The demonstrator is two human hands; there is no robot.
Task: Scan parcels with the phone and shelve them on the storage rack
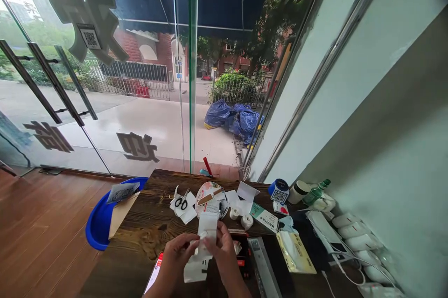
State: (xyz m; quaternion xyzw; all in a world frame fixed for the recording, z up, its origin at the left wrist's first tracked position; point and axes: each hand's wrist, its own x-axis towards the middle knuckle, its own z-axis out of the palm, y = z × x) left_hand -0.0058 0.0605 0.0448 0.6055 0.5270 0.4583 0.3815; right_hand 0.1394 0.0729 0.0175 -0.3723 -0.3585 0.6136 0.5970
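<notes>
Above the dark wooden table (140, 237), my left hand (178, 253) and my right hand (223, 252) are closed, thumbs and fingers pinching a white paper strip (207, 222). Its upper part stands up between the hands, and a lower piece with dark print hangs below them. Just beyond the strip lie two small white rolls (247, 222). Farther left, black-handled scissors (181, 203) rest on white paper. A phone (154, 275) with a lit screen is partly hidden by my left forearm.
A round fan (206, 187) lies under papers at the back. To the right are a green and white box (265, 218), a blue device with a QR code (279, 190), bottles (317, 190), a yellow packet (296, 252) and cables. A blue bin (94, 223) stands left of the table.
</notes>
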